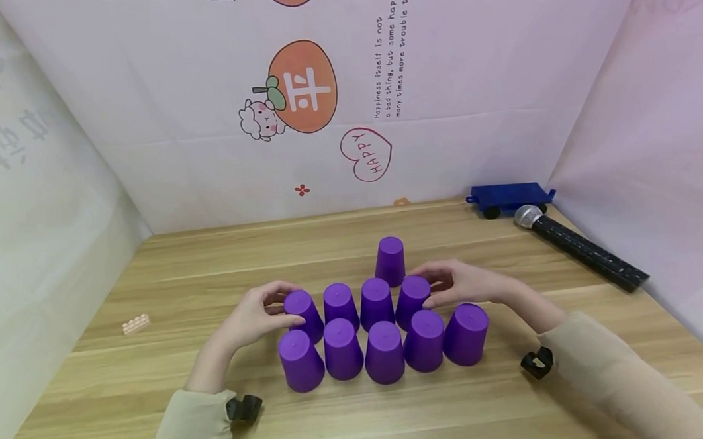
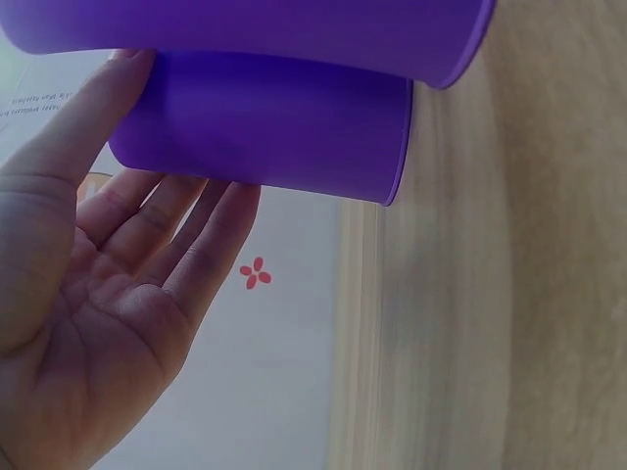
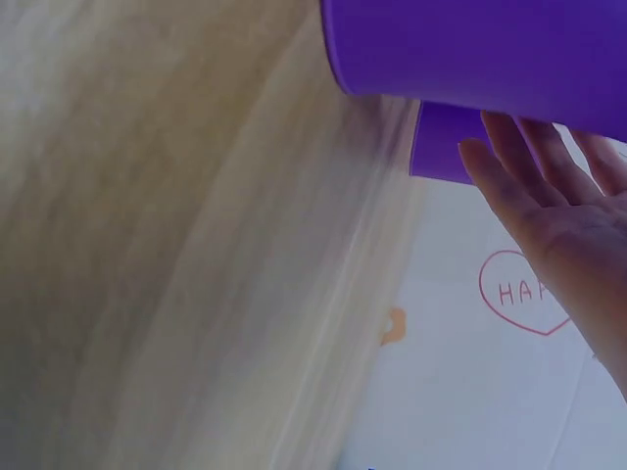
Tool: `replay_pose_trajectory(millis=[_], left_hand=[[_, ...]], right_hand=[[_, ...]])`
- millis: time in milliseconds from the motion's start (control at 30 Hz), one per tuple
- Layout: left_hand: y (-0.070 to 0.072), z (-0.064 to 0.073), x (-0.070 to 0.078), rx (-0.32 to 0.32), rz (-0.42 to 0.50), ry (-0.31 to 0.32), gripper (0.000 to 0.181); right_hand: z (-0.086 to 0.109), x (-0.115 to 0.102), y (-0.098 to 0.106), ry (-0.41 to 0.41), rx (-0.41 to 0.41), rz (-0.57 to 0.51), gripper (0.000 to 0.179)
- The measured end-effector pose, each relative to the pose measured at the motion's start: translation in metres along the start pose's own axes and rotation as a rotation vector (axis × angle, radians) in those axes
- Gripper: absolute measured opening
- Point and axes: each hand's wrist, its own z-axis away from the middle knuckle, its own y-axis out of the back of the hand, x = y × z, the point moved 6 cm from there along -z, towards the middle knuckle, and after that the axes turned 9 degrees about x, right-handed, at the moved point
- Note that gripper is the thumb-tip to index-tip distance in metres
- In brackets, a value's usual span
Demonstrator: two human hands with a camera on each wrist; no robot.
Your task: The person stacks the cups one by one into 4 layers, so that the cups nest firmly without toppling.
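Observation:
Several purple cups stand upside down in two rows, a front row with its left-end cup (image 1: 302, 361) and a row behind it. My left hand (image 1: 261, 316) holds the left-end cup (image 1: 304, 313) of the rear row, thumb at its front and fingers behind; the left wrist view shows the fingertips against that cup (image 2: 265, 122). Across from it, my right hand (image 1: 459, 283) has thumb and fingers around the right-end cup (image 1: 412, 299) of the same row. A lone cup (image 1: 391, 260) stands behind, close to the right fingertips. In the right wrist view, a near cup partly covers the right fingers (image 3: 509, 181).
A blue toy wagon (image 1: 508, 198) stands at the back right beside a black microphone (image 1: 585, 247). On the left of the wooden table (image 1: 211, 266) lies a small pale toy brick (image 1: 135, 323). Printed white cloth (image 1: 205, 154) closes off the back and sides.

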Motion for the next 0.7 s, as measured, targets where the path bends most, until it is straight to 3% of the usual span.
replay_pose_trajectory(millis=[700], left_hand=[[0.0014, -0.0007, -0.0019, -0.010, -0.009, -0.021, 0.045]], right_hand=[[-0.0043, 0.0007, -0.0020, 0.028, 0.010, 0.020, 0.049]])
